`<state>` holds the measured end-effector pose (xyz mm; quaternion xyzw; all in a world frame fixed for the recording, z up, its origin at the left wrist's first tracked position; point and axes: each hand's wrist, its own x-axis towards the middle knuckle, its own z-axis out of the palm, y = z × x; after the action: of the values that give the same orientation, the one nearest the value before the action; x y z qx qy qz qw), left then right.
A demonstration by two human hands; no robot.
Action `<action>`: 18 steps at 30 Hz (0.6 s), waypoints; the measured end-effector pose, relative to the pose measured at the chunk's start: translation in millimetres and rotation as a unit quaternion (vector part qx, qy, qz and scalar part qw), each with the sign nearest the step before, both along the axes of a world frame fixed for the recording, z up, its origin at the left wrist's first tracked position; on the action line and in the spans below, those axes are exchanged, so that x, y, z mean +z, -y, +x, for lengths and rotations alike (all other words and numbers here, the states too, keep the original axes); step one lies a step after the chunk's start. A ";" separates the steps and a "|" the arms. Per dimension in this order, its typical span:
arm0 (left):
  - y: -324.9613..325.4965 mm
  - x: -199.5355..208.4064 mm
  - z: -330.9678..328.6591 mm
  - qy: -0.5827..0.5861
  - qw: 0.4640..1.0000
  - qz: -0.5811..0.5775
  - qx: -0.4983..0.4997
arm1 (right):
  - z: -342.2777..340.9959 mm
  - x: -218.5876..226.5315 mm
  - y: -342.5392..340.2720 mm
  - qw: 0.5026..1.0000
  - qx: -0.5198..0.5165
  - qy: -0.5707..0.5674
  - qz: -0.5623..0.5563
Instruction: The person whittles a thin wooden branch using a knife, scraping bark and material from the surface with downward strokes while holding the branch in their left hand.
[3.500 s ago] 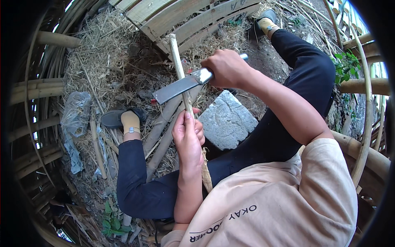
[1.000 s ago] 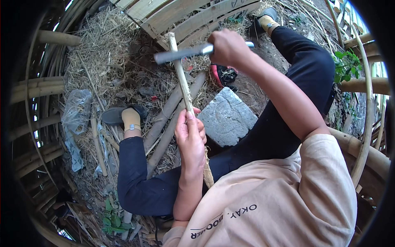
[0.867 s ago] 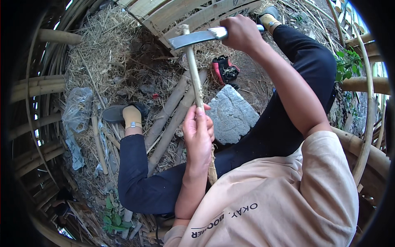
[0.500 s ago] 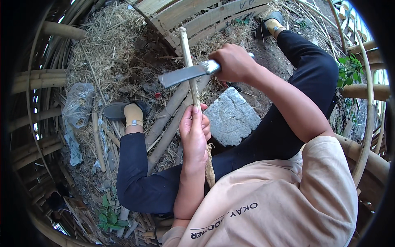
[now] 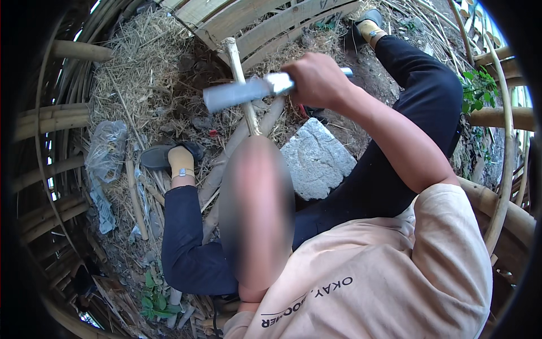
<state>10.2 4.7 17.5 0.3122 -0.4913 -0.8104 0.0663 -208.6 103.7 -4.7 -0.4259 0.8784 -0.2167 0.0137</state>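
Note:
My right hand [image 5: 319, 81] is closed round the handle of a broad, square-ended knife [image 5: 237, 95]. Its blade, smeared by motion, lies across the upper part of a pale, slender wooden stick [image 5: 233, 56]. The stick slants up and away from my left hand [image 5: 257, 172], which a blurred oval patch covers, hiding its fingers. Half a second ago that hand gripped the stick's lower part, and the stick still comes out of the same place. A rough grey stone block [image 5: 317, 158] sits between my legs, right of my left hand.
A slatted wooden crate [image 5: 248, 25] stands at the far side. Bamboo poles [image 5: 224, 150] lie on the ground by my left shoe [image 5: 155, 156], with clear plastic [image 5: 107, 148] and straw [image 5: 135, 68] farther left. Bamboo rails [image 5: 502, 121] and leafy plants [image 5: 477, 93] edge the right.
The knife, the stick's top and my right hand have shifted slightly left and away from me. The blade is now more blurred, and a blurred patch covers my left hand.

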 end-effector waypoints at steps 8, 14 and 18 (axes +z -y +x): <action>-9.6 -9.6 -0.5 0.029 0.999 -0.021 -0.018 | -40.7 6.2 -7.1 0.993 -0.099 0.002 0.060; -4.4 0.1 0.4 0.003 1.000 -0.009 0.001 | -1.1 -0.8 -2.8 0.994 0.009 0.094 -0.046; -14.2 2.0 4.6 -0.005 1.000 0.000 -0.019 | -14.7 2.6 -11.7 0.994 -0.042 0.093 -0.035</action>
<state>14.8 18.8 19.5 0.2991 -0.4969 -0.8129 0.0534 -223.3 115.4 -2.1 -0.3668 0.8824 -0.2860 0.0711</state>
